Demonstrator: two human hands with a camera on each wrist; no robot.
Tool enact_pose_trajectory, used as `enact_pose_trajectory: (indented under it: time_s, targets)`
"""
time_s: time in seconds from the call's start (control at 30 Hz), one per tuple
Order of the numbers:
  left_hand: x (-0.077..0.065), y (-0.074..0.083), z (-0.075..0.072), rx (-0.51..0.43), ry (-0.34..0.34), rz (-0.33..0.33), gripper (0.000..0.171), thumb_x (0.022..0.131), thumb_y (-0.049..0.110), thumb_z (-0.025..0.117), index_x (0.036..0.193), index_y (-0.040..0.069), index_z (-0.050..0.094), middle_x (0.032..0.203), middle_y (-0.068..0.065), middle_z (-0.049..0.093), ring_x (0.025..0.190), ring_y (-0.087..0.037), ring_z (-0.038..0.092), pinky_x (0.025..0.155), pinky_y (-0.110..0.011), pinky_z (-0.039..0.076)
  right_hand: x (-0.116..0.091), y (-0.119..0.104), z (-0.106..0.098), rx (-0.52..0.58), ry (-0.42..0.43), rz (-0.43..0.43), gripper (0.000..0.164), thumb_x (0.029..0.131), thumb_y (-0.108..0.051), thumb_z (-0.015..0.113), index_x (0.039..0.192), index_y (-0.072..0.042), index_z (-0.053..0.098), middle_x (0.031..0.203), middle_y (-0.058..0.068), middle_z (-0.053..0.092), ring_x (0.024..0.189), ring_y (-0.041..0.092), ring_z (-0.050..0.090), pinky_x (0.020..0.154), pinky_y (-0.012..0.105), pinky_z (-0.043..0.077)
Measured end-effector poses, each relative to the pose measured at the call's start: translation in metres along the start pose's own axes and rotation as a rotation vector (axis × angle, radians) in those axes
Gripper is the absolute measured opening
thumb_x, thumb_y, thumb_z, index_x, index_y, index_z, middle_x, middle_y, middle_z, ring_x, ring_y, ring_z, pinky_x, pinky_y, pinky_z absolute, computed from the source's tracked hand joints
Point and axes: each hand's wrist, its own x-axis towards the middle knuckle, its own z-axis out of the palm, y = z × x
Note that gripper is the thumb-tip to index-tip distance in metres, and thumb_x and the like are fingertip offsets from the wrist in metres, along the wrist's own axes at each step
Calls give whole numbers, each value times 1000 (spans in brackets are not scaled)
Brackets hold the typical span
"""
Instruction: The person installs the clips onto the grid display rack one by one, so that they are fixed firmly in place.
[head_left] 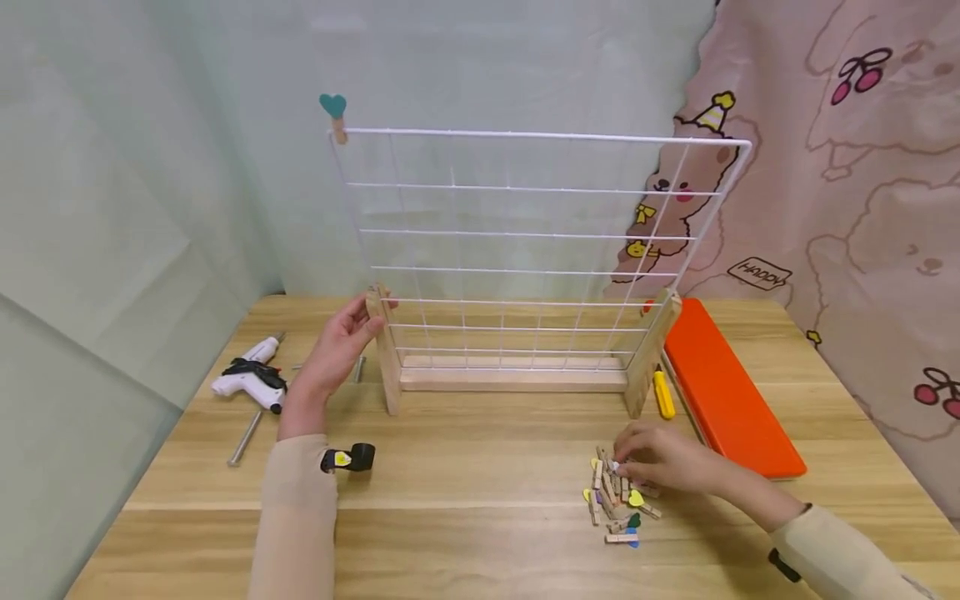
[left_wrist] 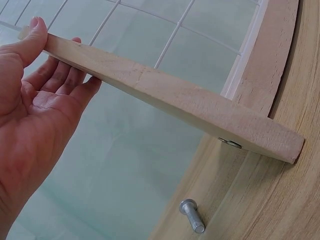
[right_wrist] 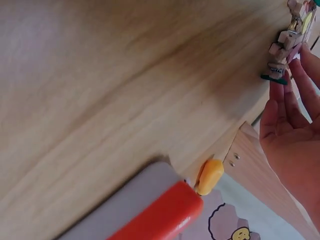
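Observation:
A white wire grid (head_left: 525, 235) stands upright in a wooden base. My left hand (head_left: 341, 346) grips the top of the base's left wooden post (head_left: 384, 350), thumb on the near face and fingers behind it, as the left wrist view also shows. On the grid's top left corner sits a clothespin with a teal heart (head_left: 333, 107). A pile of small wooden clothespins (head_left: 609, 492) with coloured hearts lies at the front right. My right hand (head_left: 663, 457) reaches into its upper right side, thumb and fingertips pinching a clothespin with a pale heart (head_left: 616, 467), partly hidden by the fingers.
A white and black glue gun (head_left: 253, 375) lies at the left, with a long bolt (head_left: 244, 439) before it and a shorter bolt (left_wrist: 192, 216) beside the left post. A yellow-handled screwdriver (head_left: 663, 393) and an orange-lidded case (head_left: 727, 387) lie right of the rack.

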Motion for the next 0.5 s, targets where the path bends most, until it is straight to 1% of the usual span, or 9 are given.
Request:
enact_pose_trajectory:
  time_s: [0.07, 0.17, 0.23, 0.3, 0.37, 0.5]
  targets:
    - [1, 0, 0, -6, -1, 1, 47, 88, 23, 48, 132, 9, 36, 127, -13, 44, 119, -17, 39, 88, -14, 36, 0, 0, 1, 25, -3, 24, 4, 78, -29, 63, 80, -25, 64, 89, -13, 55, 85, 4, 48, 73, 26, 44]
    - [1, 0, 2, -14, 1, -6, 46, 88, 22, 48, 130, 8, 37, 127, -13, 45, 120, -20, 39, 88, -15, 36, -1, -2, 3, 76, -5, 49, 4, 78, -29, 64, 78, -27, 61, 85, -13, 55, 80, 4, 49, 68, 23, 44]
    - [1, 0, 3, -22, -1, -12, 46, 88, 22, 48, 130, 8, 37, 127, -14, 44, 120, -22, 38, 89, -15, 36, -2, -3, 3, 95, -4, 49, 5, 77, -30, 64, 76, -27, 60, 82, -15, 55, 75, 4, 49, 64, 22, 43]
    - [1, 1, 3, -18, 4, -14, 46, 88, 22, 49, 131, 10, 37, 126, -13, 45, 120, -20, 39, 89, -15, 36, -2, -6, 2, 98, 0, 35, 6, 76, -30, 65, 75, -27, 59, 80, -16, 54, 72, 5, 50, 61, 21, 43]
    - [1, 1, 2, -12, 5, -13, 46, 88, 23, 49, 131, 11, 37, 127, -12, 45, 119, -19, 39, 89, -15, 36, -2, -10, -1, 100, -1, 17, 7, 76, -30, 65, 74, -26, 60, 79, -17, 55, 71, 4, 50, 60, 21, 42]
    - [-1, 2, -1, -17, 3, -10, 46, 89, 23, 48, 131, 11, 36, 127, -14, 44, 119, -20, 39, 88, -15, 36, -2, -18, -9, 155, -7, 11, 8, 77, -25, 66, 73, -22, 59, 78, -16, 58, 69, 3, 52, 58, 21, 44]
